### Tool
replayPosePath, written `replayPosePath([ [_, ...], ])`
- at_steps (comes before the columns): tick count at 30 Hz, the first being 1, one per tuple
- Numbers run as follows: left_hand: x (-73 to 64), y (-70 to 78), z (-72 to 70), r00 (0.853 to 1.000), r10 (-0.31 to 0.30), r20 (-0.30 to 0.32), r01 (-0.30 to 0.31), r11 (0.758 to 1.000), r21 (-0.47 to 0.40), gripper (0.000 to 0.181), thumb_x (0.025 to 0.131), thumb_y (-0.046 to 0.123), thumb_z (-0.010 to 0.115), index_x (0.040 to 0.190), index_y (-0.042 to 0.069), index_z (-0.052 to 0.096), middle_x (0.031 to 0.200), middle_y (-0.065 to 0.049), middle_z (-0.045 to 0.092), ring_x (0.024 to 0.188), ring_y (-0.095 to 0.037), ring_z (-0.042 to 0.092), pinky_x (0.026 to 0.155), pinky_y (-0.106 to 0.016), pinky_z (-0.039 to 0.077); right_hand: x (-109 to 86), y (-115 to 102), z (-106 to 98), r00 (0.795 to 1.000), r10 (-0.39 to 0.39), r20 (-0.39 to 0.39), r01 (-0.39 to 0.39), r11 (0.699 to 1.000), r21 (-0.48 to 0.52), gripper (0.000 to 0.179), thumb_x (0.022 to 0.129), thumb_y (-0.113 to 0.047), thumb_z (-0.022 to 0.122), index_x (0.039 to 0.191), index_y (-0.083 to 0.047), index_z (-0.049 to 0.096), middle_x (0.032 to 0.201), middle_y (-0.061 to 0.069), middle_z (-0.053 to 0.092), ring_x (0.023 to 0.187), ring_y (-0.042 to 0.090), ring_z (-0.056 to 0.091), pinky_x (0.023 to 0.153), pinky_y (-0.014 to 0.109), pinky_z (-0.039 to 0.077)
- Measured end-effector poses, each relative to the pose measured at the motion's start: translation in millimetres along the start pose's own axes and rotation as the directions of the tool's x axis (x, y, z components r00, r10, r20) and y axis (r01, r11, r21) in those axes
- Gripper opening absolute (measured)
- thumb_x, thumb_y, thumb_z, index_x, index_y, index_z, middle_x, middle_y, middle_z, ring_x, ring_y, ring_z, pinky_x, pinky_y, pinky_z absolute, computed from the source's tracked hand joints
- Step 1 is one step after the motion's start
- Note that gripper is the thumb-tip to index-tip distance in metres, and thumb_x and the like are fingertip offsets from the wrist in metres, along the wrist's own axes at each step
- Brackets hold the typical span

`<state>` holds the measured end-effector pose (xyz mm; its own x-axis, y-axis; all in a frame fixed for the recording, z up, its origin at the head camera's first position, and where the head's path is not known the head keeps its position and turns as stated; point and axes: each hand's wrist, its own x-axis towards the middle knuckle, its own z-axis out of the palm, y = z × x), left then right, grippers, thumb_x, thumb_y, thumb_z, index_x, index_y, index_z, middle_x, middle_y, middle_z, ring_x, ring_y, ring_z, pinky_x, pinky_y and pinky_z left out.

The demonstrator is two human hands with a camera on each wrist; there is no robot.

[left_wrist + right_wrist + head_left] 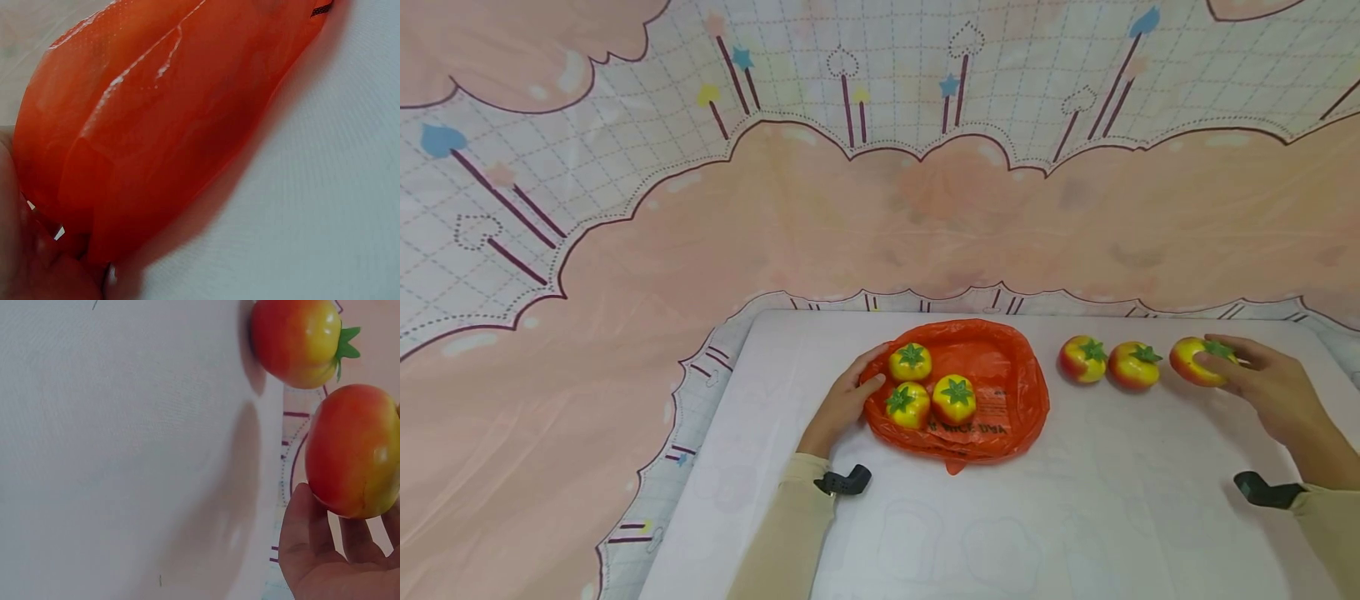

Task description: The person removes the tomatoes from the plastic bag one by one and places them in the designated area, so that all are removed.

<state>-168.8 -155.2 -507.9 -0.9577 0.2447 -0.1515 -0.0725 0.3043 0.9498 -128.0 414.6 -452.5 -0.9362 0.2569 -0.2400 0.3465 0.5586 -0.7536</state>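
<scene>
On the left of the table a red plastic bag (1000, 358) lies spread open, with three red-and-yellow tomatoes (954, 400) inside it. My left hand (847, 398) grips the bag's left rim, thumb over the inner side; in the left wrist view the thin red film (181, 119) runs up from the fingers. At the right, my right hand (1262, 379) holds a tomato (1189, 362) between thumb and fingers. The right wrist view shows this held tomato (350, 456) raised, with a shadow on the cloth beside it.
Two more tomatoes, one (1082, 359) nearer the bag and one (1134, 366) nearer my right hand, sit side by side on the white table (1000, 533). Behind the table's far edge hangs a pink patterned cloth (865, 217). A black wrist device (844, 481) is on my left sleeve.
</scene>
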Motion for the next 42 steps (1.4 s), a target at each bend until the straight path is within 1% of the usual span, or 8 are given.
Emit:
replayPosePath([
  [11,0.8,-0.6,0.3,1.000,0.000,0.002,0.000,1.000,0.000,0.047,0.104,0.030,0.057,0.143,0.054,0.049,0.161,0.014,0.039,0.155,-0.024,0.028,0.126,-0.059,0.023,4.8,7.3,6.2,0.998,0.040,0.041,-0.044,0.994,0.101,0.083,0.098,-0.054,0.059,0.161,-0.011,0.029,0.161,0.024,0.021,0.128,0.038,0.036,0.067,0.006,0.053],
  [13,0.8,-0.6,0.2,1.000,0.000,0.003,0.000,1.000,-0.002,0.047,0.104,0.030,0.057,0.143,0.054,0.049,0.161,0.015,0.039,0.155,-0.024,0.028,0.126,-0.059,0.023,5.3,7.2,6.5,0.998,0.054,0.042,-0.058,0.994,0.093,0.084,0.098,-0.056,0.059,0.162,-0.011,0.029,0.163,0.025,0.020,0.131,0.041,0.034,0.071,0.011,0.057],
  [16,0.7,-0.7,0.3,1.000,-0.002,0.003,0.002,1.000,-0.001,0.047,0.104,0.031,0.058,0.143,0.054,0.049,0.161,0.015,0.039,0.155,-0.023,0.028,0.125,-0.059,0.024,6.0,7.0,6.9,0.996,0.075,0.046,-0.078,0.994,0.071,0.085,0.097,-0.058,0.057,0.162,-0.011,0.027,0.166,0.027,0.017,0.137,0.046,0.029,0.092,0.030,0.059],
  [23,0.8,-0.2,0.5,1.000,-0.009,0.001,0.009,1.000,0.002,0.047,0.104,0.030,0.057,0.143,0.054,0.049,0.162,0.014,0.039,0.156,-0.024,0.028,0.125,-0.059,0.024,6.1,9.5,8.1,0.994,0.097,0.047,-0.101,0.992,0.075,0.086,0.097,-0.058,0.058,0.162,-0.011,0.027,0.166,0.026,0.017,0.138,0.045,0.028,0.089,0.028,0.058],
  [27,0.9,-0.4,0.1,1.000,-0.013,-0.001,0.013,1.000,0.004,0.047,0.104,0.030,0.057,0.143,0.054,0.049,0.162,0.014,0.038,0.156,-0.025,0.027,0.125,-0.060,0.024,6.1,9.1,9.8,0.993,0.109,0.038,-0.111,0.992,0.065,0.087,0.097,-0.059,0.057,0.162,-0.010,0.026,0.166,0.027,0.016,0.140,0.047,0.028,0.098,0.039,0.051],
  [31,0.4,-0.2,-0.5,1.000,-0.016,-0.004,0.016,1.000,0.007,0.047,0.104,0.030,0.057,0.144,0.053,0.049,0.162,0.013,0.038,0.156,-0.026,0.027,0.124,-0.060,0.025,7.4,10.1,11.5,0.993,0.116,0.028,-0.119,0.988,0.099,0.088,0.095,-0.059,0.061,0.162,-0.011,0.028,0.164,0.027,0.018,0.137,0.044,0.031,0.083,0.022,0.060],
  [35,0.3,0.4,-0.5,1.000,-0.017,-0.003,0.017,1.000,0.005,0.047,0.104,0.031,0.057,0.144,0.053,0.049,0.162,0.013,0.038,0.156,-0.026,0.027,0.124,-0.060,0.025,8.6,12.2,11.3,0.992,0.120,0.039,-0.125,0.981,0.146,0.090,0.092,-0.060,0.064,0.162,-0.014,0.030,0.162,0.024,0.020,0.135,0.041,0.032,0.068,0.010,0.056],
  [42,-1.2,1.7,-0.6,1.000,-0.011,-0.006,0.012,1.000,0.010,0.047,0.104,0.031,0.057,0.145,0.052,0.049,0.162,0.012,0.038,0.156,-0.025,0.027,0.125,-0.059,0.025,9.5,15.3,9.8,0.990,0.120,0.066,-0.128,0.985,0.118,0.093,0.090,-0.065,0.064,0.161,-0.016,0.031,0.161,0.025,0.019,0.135,0.043,0.030,0.067,0.008,0.055],
])
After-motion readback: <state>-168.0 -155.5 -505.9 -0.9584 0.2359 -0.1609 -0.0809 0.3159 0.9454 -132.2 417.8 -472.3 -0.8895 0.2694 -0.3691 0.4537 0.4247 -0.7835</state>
